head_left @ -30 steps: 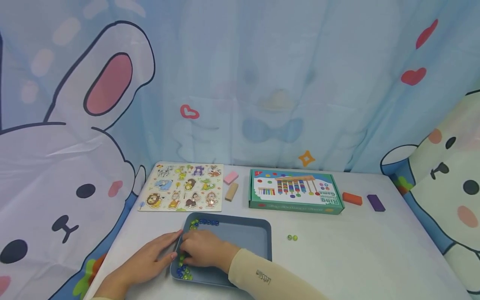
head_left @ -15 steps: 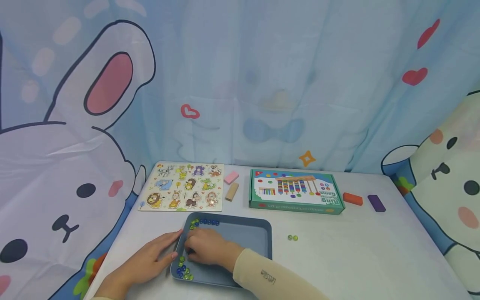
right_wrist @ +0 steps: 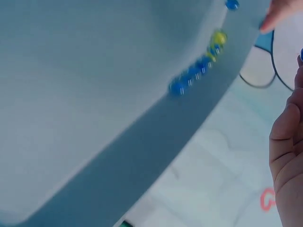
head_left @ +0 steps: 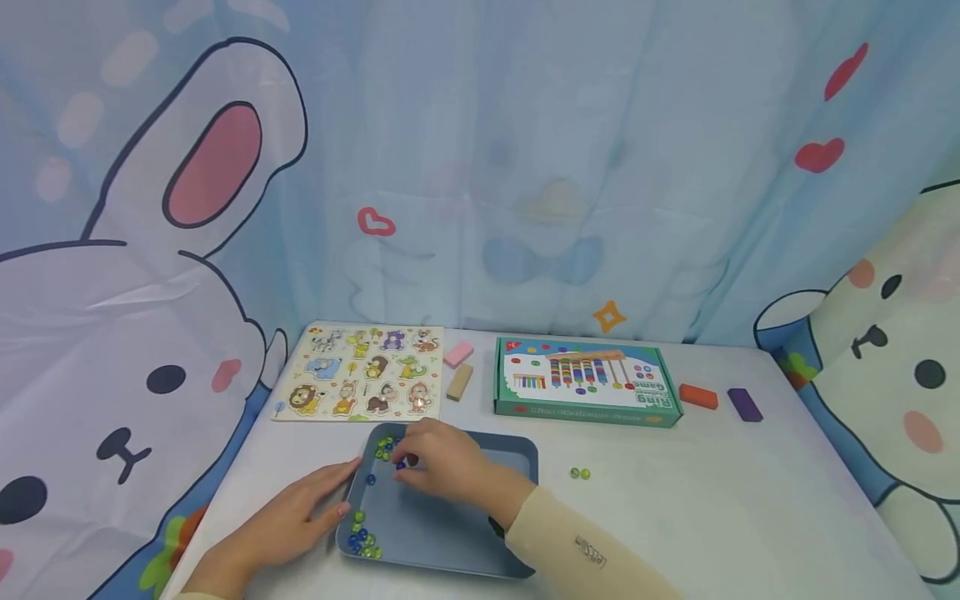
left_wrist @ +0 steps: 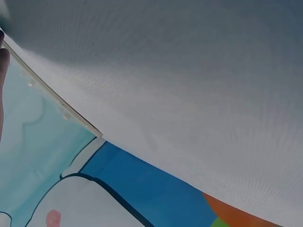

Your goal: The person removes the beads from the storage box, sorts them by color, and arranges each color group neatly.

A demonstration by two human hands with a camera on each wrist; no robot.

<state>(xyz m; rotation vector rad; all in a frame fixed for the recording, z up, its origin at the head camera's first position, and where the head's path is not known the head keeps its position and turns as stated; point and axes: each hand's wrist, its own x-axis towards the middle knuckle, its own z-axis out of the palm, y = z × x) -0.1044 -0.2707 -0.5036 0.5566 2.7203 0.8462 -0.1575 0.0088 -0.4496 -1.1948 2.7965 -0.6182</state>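
Note:
My left hand (head_left: 300, 508) lies along the left wall of the blue-grey tray (head_left: 450, 558), fingers extended and touching its rim. Over the tray's far left part is my right hand (head_left: 450, 462), thumb and fingers pinching a blue marble (right_wrist: 301, 55), which shows at the edge of the right wrist view. Several green marbles (head_left: 382, 451) gather in the far left corner, beside a row of blue marbles (right_wrist: 191, 73) along the far wall, partly hidden by the hand in the head view. One blue marble (head_left: 371, 479) sits alone by the left wall. Green and blue marbles (head_left: 360, 539) fill the near left corner.
Two green marbles (head_left: 580, 473) lie on the white table right of the tray. Behind it are an animal puzzle board (head_left: 360, 371), a pink block (head_left: 458, 354), a wooden block (head_left: 460, 383) and a game box (head_left: 588, 383). Orange (head_left: 698, 396) and purple (head_left: 745, 405) blocks lie farther right.
My right hand has moved from the tray's left wall toward the far wall and slightly right, uncovering a lone blue marble. The left hand has stayed at the rim.

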